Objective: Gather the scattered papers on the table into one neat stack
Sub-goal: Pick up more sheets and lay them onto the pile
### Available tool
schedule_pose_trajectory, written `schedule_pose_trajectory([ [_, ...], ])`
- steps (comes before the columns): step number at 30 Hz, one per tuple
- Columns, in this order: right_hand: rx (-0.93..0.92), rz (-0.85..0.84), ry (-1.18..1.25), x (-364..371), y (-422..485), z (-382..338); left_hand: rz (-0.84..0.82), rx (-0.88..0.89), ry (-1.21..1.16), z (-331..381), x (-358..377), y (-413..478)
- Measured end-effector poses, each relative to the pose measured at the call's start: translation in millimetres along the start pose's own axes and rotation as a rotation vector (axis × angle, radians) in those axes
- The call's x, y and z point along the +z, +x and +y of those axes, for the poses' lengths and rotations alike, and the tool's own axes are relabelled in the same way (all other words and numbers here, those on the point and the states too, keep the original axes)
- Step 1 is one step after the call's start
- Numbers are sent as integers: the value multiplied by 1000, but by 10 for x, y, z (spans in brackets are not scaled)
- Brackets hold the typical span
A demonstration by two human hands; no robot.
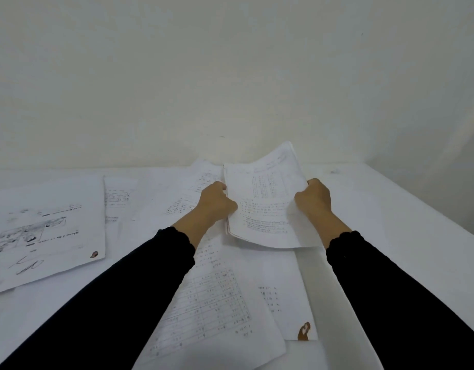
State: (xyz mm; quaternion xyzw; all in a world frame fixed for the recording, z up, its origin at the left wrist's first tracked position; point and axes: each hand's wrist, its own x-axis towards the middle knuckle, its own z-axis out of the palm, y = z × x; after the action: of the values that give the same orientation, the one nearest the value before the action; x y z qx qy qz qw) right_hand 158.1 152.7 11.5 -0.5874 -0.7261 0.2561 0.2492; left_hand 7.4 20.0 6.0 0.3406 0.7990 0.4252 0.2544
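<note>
A thin bundle of printed sheets [268, 209] is held above the surface [390, 206] by both hands, right of centre and towards the far side. The left hand [215, 202] is curled round the bundle's left edge and the right hand [314, 200] is curled round its right edge; neither is spread. The two-sided grip is judged to serve alignment: with opposite edges pinched, the sheets can be squared before being set down or added to. The far end of the bundle curls upward and the near end sags, so the paper is taken to be limp and prone to fanning. Loose papers lie flat on the surface: a sheet with drawings [48, 231] at the far left, a sheet of tables [217, 303] beneath the forearms, a sheet with a brown mark at its near corner [286, 276] overlapping beside it, and further sheets [118, 196] towards the wall [230, 76]. Open room is available on the right, where bare surface runs to its edge; the left is crowded by overlapping sheets.
</note>
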Motion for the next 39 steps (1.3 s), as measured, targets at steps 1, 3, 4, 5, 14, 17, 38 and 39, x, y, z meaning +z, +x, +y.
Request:
schedule_pose_trajectory([
  [1,10,-3,-17,25,12,18,-14,4,26,-11,13,9],
  [3,31,-1,-47,68,24,48,-30,10,83,-48,34,51],
  [4,40,0,-58,88,27,63,-31,15,114,-55,36,55],
  [5,49,1,-68,108,22,76,-36,12,134,-68,38,62],
  [14,-36,36,-307,232,-207,-158,35,25,103,-208,-222,-10],
  [17,-138,-7,-260,302,-361,-353,99,23,90,-305,-448,-55],
  [38,-546,-587,-521,827,-1329,-786,-59,-81,741,-1054,-1348,-559],
  [39,-539,-586,-520,830,-1330,-787,-59,-80,726,-1056,-1352,-556],
])
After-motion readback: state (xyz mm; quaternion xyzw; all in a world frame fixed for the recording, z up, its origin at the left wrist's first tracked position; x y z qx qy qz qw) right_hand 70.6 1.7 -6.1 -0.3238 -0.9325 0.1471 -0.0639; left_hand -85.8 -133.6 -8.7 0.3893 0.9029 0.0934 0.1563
